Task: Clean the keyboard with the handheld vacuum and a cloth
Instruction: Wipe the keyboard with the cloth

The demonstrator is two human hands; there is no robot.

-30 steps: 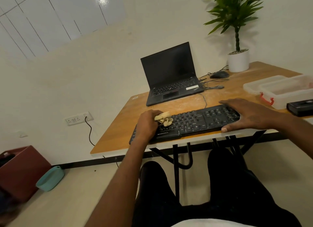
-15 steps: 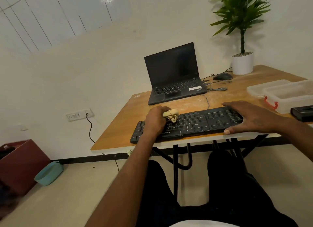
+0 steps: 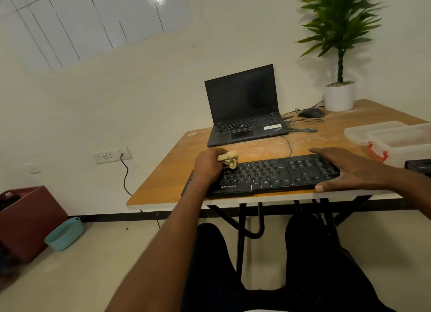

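Observation:
A black keyboard [image 3: 268, 175] lies along the front edge of the wooden table [image 3: 163, 179]. My left hand [image 3: 206, 166] grips a crumpled yellow-beige cloth [image 3: 228, 159] and holds it against the keys at the keyboard's upper left. My right hand [image 3: 349, 169] lies flat over the keyboard's right end, fingers spread, thumb at the front edge. A black device [image 3: 418, 166] shows at the right frame edge, mostly cut off; I cannot tell whether it is the handheld vacuum.
An open black laptop [image 3: 245, 109] stands behind the keyboard, with a mouse [image 3: 311, 113] and cables beside it. A potted plant [image 3: 339, 95] is at the back right. Clear plastic boxes [image 3: 396, 139] sit at the right. A maroon bin [image 3: 28, 218] and teal basket [image 3: 64, 233] stand on the floor.
My left hand has carried the cloth from the lower key rows up to the keyboard's top left edge. My right hand has stayed on the right end.

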